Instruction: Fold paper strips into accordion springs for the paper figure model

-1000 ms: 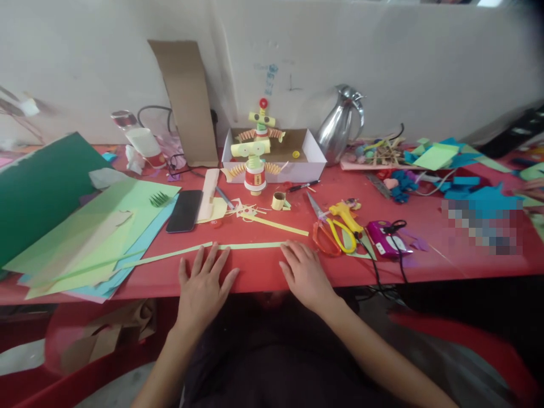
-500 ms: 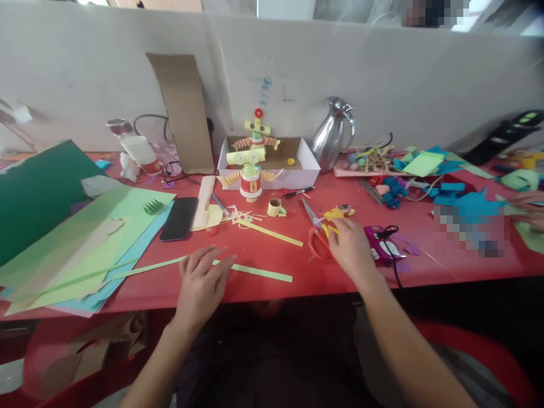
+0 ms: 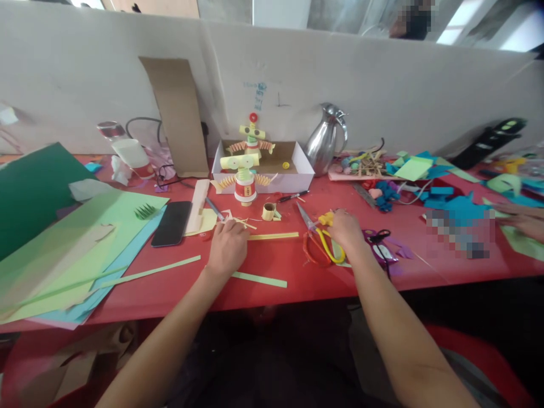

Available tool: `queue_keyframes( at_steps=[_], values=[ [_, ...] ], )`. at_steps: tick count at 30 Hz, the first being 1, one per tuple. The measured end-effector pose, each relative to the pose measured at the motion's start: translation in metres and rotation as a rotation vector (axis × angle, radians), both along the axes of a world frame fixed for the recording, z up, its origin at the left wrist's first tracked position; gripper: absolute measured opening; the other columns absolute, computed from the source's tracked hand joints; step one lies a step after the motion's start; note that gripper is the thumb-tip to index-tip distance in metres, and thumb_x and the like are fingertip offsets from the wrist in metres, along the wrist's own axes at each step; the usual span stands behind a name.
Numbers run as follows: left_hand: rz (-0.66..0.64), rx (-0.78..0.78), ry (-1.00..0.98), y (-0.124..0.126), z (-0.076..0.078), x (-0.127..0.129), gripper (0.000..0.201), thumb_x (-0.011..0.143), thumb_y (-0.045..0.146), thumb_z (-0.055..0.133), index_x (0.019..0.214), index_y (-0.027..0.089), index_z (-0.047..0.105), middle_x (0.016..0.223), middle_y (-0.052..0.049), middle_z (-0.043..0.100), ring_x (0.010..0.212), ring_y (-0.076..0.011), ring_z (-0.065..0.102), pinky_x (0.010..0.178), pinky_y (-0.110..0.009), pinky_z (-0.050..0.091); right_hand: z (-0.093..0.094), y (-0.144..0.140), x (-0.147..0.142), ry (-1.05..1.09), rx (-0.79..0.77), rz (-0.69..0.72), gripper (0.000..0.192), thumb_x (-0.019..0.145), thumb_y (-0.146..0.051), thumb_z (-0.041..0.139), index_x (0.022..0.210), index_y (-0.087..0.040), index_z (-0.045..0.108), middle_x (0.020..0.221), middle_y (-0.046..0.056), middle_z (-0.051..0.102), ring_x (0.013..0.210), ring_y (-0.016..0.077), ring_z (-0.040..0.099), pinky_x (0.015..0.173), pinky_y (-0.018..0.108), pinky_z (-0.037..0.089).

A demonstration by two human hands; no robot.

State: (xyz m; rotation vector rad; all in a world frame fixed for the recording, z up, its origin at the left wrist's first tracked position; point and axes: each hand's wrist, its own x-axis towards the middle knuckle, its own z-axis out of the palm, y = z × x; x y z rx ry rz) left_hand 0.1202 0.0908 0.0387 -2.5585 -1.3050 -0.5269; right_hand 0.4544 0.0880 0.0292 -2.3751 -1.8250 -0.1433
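My left hand (image 3: pixel 229 249) is closed, its fingers curled down over the left end of a yellow paper strip (image 3: pixel 276 236). Loose thin yellow paper scraps (image 3: pixel 243 222) stick out beside its fingertips. Below that hand, a pale green paper strip (image 3: pixel 263 280) lies on the red table. My right hand (image 3: pixel 346 229) reaches past a pair of scissors (image 3: pixel 325 245) with red and yellow handles, whose blades point away from me. Its fingers are bent against a small yellow object (image 3: pixel 326 219); what they grip is hidden. A small rolled paper ring (image 3: pixel 268 212) stands between the hands, farther back.
Two paper-cup figures (image 3: pixel 245 187) stand at a white box (image 3: pixel 263 182), near a steel jug (image 3: pixel 327 139). Coloured paper sheets (image 3: pixel 85 232) and a phone (image 3: pixel 171 224) lie left. Right are a purple packet (image 3: pixel 385 255), blue scraps (image 3: pixel 461 207) and another person's hand (image 3: pixel 521 218).
My left hand moved right and forward from the green strip to the yellow strip and closed; the yellow strip has turned nearly level. My right hand shifted off the scissors' handles, which now show.
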Motion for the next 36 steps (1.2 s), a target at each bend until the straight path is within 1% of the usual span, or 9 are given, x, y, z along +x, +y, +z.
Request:
queue_keyframes(
  at_steps=[3, 6, 9, 12, 15, 18, 25, 31, 36],
  values=[
    [0.071, -0.026, -0.018, -0.024, -0.001, -0.014, 0.027, 0.088, 0.012, 0.045, 0.086, 0.02, 0.071, 0.088, -0.01, 0.07, 0.092, -0.028, 0.058, 0.081, -0.042, 0.039, 0.008, -0.001, -0.004, -0.068, -0.035, -0.051, 0.029, 0.082, -0.018, 0.058, 0.107, -0.004, 0.055, 0.099, 0.023, 0.067, 0.097, 0.0308, 0.064, 0.085, 0.038, 0.042],
    [0.086, -0.056, -0.059, -0.037, -0.009, -0.02, 0.028, 0.091, 0.015, 0.044, 0.093, 0.021, 0.072, 0.091, -0.009, 0.07, 0.089, -0.0254, 0.06, 0.079, -0.039, 0.039, 0.023, -0.004, -0.002, 0.01, 0.071, -0.081, 0.032, 0.082, -0.02, 0.057, 0.109, -0.003, 0.051, 0.1, 0.025, 0.065, 0.095, 0.0326, 0.064, 0.084, 0.04, 0.044],
    [0.115, -0.068, -0.109, -0.036, -0.015, -0.018, 0.026, 0.092, 0.018, 0.046, 0.093, 0.021, 0.072, 0.093, -0.008, 0.07, 0.087, -0.0246, 0.061, 0.078, -0.038, 0.038, 0.043, -0.017, 0.002, 0.326, 0.34, -0.058, 0.038, 0.079, -0.023, 0.059, 0.113, -0.009, 0.048, 0.105, 0.022, 0.064, 0.095, 0.0307, 0.064, 0.08, 0.04, 0.048],
    [0.146, -0.07, -0.149, -0.032, -0.018, -0.011, 0.025, 0.092, 0.02, 0.046, 0.088, 0.02, 0.071, 0.091, -0.008, 0.07, 0.085, -0.0245, 0.061, 0.077, -0.039, 0.038, 0.054, -0.046, -0.007, 0.833, 0.539, 0.125, 0.038, 0.082, -0.033, 0.056, 0.116, -0.017, 0.048, 0.113, 0.015, 0.063, 0.088, 0.0233, 0.065, 0.073, 0.036, 0.052],
    [0.163, -0.045, -0.161, -0.03, -0.02, -0.006, 0.025, 0.093, 0.022, 0.045, 0.088, 0.02, 0.069, 0.09, -0.008, 0.07, 0.086, -0.0254, 0.061, 0.077, -0.039, 0.037, 0.05, -0.08, -0.035, 1.22, 0.376, 0.141, 0.034, 0.079, -0.039, 0.06, 0.105, -0.018, 0.058, 0.099, 0.01, 0.069, 0.068, 0.0173, 0.063, 0.059, 0.03, 0.052],
    [0.167, -0.033, -0.153, -0.031, -0.023, -0.006, 0.026, 0.094, 0.023, 0.043, 0.089, 0.019, 0.069, 0.091, -0.009, 0.07, 0.086, -0.026, 0.06, 0.077, -0.04, 0.036, 0.036, -0.101, -0.069, 1.34, 0.247, 0.12, 0.032, 0.074, -0.036, 0.067, 0.099, -0.016, 0.064, 0.096, 0.01, 0.071, 0.062, 0.0144, 0.061, 0.057, 0.028, 0.052],
    [0.148, -0.018, -0.112, -0.034, -0.023, -0.007, 0.026, 0.094, 0.02, 0.042, 0.089, 0.019, 0.067, 0.088, -0.01, 0.069, 0.083, -0.0255, 0.06, 0.076, -0.039, 0.035, 0.017, -0.105, -0.107, 1.169, -0.015, 0.282, 0.042, 0.087, -0.054, 0.056, 0.1, -0.016, 0.067, 0.092, 0.011, 0.073, 0.079, 0.0215, 0.068, 0.068, 0.033, 0.057],
    [0.144, -0.012, -0.124, -0.033, -0.025, -0.007, 0.025, 0.093, 0.018, 0.043, 0.086, 0.019, 0.067, 0.088, -0.01, 0.068, 0.084, -0.0258, 0.059, 0.076, -0.039, 0.035, 0.006, -0.101, -0.113, 1.066, -0.058, 0.275, 0.046, 0.089, -0.061, 0.051, 0.09, -0.017, 0.063, 0.071, 0.004, 0.068, 0.06, 0.018, 0.065, 0.06, 0.03, 0.054],
    [0.139, -0.012, -0.124, -0.033, -0.026, -0.008, 0.024, 0.092, 0.019, 0.044, 0.086, 0.019, 0.067, 0.088, -0.009, 0.068, 0.083, -0.0255, 0.059, 0.076, -0.039, 0.036, 0.001, -0.095, -0.118, 0.96, -0.07, 0.256, 0.048, 0.09, -0.063, 0.047, 0.083, -0.018, 0.061, 0.066, 0.004, 0.065, 0.059, 0.019, 0.063, 0.056, 0.029, 0.049]
  ],
)
